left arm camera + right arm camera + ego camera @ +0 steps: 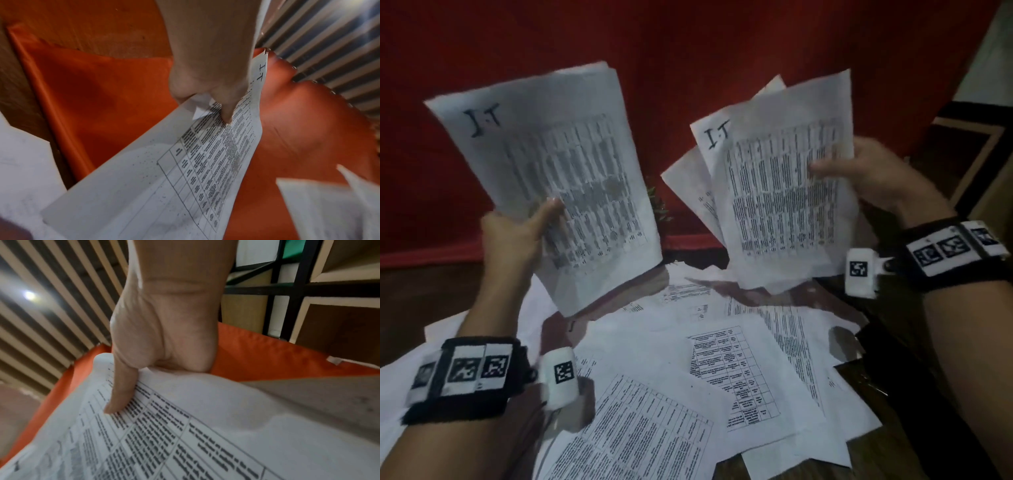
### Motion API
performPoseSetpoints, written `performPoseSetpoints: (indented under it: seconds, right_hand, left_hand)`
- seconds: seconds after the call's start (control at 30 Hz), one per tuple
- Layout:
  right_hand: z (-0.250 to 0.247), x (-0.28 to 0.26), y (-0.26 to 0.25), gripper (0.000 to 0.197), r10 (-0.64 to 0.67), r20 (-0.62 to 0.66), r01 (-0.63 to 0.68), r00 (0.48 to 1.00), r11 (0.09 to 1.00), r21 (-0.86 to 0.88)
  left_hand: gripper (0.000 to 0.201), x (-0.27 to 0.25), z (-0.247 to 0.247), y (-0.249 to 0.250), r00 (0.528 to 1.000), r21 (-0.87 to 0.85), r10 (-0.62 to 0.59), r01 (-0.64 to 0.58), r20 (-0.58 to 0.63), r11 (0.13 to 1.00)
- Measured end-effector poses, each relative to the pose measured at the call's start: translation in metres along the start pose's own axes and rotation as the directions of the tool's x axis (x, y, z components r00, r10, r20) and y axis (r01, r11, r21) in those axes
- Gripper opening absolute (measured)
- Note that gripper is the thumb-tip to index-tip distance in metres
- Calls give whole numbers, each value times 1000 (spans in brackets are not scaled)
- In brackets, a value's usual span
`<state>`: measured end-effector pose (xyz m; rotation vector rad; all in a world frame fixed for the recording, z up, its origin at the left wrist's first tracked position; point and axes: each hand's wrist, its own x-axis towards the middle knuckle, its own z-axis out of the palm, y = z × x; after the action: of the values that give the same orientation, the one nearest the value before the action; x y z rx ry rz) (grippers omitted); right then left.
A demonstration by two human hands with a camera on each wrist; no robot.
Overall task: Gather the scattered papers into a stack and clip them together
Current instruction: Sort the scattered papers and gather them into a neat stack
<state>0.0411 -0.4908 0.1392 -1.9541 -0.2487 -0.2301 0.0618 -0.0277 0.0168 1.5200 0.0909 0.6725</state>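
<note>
My left hand [524, 226] holds up a bundle of printed sheets [558, 164] marked "I.T", thumb pressed on the front; the left wrist view shows the same thumb [225, 112] pinching those sheets [185, 170]. My right hand [859, 174] grips a looser, fanned bundle of papers [777, 192] by its right edge, thumb [121, 389] on the printed table of the top sheet [185, 434]. Both bundles are raised above the table. Several more printed sheets [722, 370] lie scattered and overlapping on the table below. No clip is visible.
A red cloth backdrop [688, 41] hangs behind the table. A small green plant [659, 202] peeks between the two bundles. Dark wood table surface [893, 455] shows at the front right, and a dark shiny object [859, 373] lies at the papers' right edge.
</note>
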Motion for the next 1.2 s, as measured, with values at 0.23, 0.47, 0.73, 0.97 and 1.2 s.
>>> performPoseSetpoints:
  seconds: [0.23, 0.47, 0.73, 0.97, 1.2]
  right_hand:
    - [54, 14, -17, 34, -25, -81, 61, 996, 880, 472]
    - [118, 24, 9, 37, 233, -177, -91, 956, 813, 575]
    - [134, 14, 12, 26, 123, -287, -12, 950, 933, 361]
    - [97, 2, 12, 22, -9, -375, 80, 927, 982, 174]
    - [79, -10, 25, 27, 49, -251, 22, 967, 961, 275]
  left_hand:
    - [17, -25, 60, 36, 961, 85, -4, -20, 277, 996]
    - [52, -50, 76, 55, 959, 57, -103, 91, 265, 994]
    - [6, -46, 62, 43, 942, -75, 7, 19, 335, 997]
    - [13, -38, 53, 44, 929, -179, -16, 88, 370, 980]
    - [27, -41, 52, 39, 904, -24, 0, 11, 427, 1000]
